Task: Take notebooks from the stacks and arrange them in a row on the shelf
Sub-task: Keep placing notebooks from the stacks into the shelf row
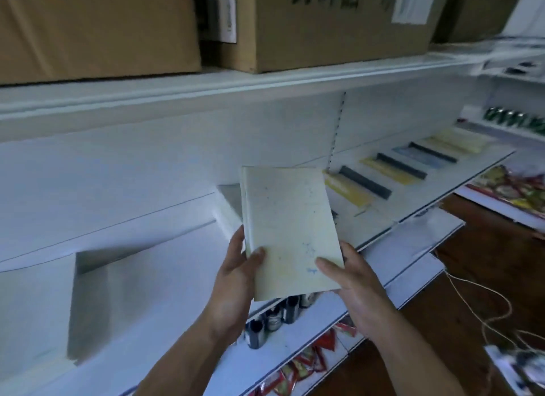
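I hold a pale green notebook (290,227) in front of the white shelf (383,218), cover facing me. My left hand (236,280) grips its lower left edge with the thumb on the cover. My right hand (351,286) grips the lower right corner, thumb on top. A row of notebooks lies flat on the shelf to the right: a yellow one (348,189), another yellow one (389,170), a blue one (418,156) and pale yellow ones (460,140), each with a dark spine. The stacks are not in view.
Cardboard boxes (324,27) stand on the top shelf. Dark cans (274,319) and red packets (306,363) sit on lower shelves. Colourful packets (513,186) lie at the right. A cord (483,307) runs across the wooden floor.
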The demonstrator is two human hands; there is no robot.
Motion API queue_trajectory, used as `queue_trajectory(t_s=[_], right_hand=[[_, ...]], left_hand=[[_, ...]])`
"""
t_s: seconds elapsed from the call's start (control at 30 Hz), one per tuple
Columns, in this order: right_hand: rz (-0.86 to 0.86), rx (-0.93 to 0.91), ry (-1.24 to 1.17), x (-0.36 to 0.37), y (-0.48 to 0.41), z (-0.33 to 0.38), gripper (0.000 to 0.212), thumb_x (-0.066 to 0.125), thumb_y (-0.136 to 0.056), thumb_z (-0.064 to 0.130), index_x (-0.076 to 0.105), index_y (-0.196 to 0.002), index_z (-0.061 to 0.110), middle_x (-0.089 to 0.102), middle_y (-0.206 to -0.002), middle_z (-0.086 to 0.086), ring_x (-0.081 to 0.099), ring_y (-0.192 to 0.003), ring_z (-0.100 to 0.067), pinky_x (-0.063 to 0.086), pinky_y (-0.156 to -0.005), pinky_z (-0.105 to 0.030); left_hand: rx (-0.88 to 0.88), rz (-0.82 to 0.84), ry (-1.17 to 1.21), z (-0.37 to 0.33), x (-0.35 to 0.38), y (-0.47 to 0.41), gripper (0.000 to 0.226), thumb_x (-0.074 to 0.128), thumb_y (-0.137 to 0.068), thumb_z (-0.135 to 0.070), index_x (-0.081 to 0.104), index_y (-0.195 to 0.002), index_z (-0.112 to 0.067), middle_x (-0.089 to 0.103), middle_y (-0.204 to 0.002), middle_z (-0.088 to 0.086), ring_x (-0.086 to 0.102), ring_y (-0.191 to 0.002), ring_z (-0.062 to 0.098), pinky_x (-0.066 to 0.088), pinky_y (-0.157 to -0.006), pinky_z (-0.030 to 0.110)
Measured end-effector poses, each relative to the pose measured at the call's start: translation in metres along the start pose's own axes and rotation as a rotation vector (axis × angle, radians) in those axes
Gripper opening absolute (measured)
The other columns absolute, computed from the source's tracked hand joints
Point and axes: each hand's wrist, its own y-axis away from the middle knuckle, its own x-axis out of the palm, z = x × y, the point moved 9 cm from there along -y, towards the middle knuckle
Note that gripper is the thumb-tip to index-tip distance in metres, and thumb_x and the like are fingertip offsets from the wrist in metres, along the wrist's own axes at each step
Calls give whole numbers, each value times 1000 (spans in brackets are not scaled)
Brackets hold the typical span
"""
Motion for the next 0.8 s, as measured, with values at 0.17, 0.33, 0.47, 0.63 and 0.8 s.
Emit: queue_trajectory(t_s=[0.17, 0.33, 0.47, 0.63, 0.8], right_hand=[[-62, -30, -23, -142, -6, 15, 26, 61, -92, 9, 60, -115, 19, 73, -104, 1, 70, -92, -12, 55, -73, -25], [-214, -27, 37, -283, 3, 24, 21, 61, -93, 14, 59, -112, 23, 72, -104, 3, 69, -92, -14, 57, -80, -37], [-300, -48, 24, -368, 7, 35, 26, 61, -93, 13, 58, -114, 26, 73, -105, 6, 69, -97, -17, 55, -85, -39], [-379, -44, -21, -440, -6, 31, 27, 63, -92, 14, 59, -115, 27, 72, -110, 3, 67, -104, -21, 52, -93, -45], [-461, -10, -10, -522, -42, 25, 28, 63, -92, 16, 58, -115, 32, 73, -107, 5, 69, -103, -21, 50, -96, -52]], left_hand=[[-59, 49, 2, 49, 138, -24, 39, 55, -96, -19, 52, -131, -36, 69, -117, -2, 68, -103, 25, 58, -80, 42], [-121, 118, 6, 96, 272, -38, 37, 54, -96, -16, 53, -125, -39, 68, -118, -6, 67, -99, 21, 54, -88, 49], [-148, 179, 2, 119, 357, -52, 35, 51, -97, -9, 53, -120, -35, 70, -108, -8, 71, -87, 17, 60, -62, 39], [-174, 231, -80, 149, 426, -85, 40, 52, -97, -14, 49, -129, -37, 69, -112, -5, 72, -83, 23, 50, -78, 68], [-229, 241, -60, 191, 501, -133, 38, 61, -91, -22, 50, -126, -34, 70, -113, 0, 69, -94, 30, 48, -81, 66]])
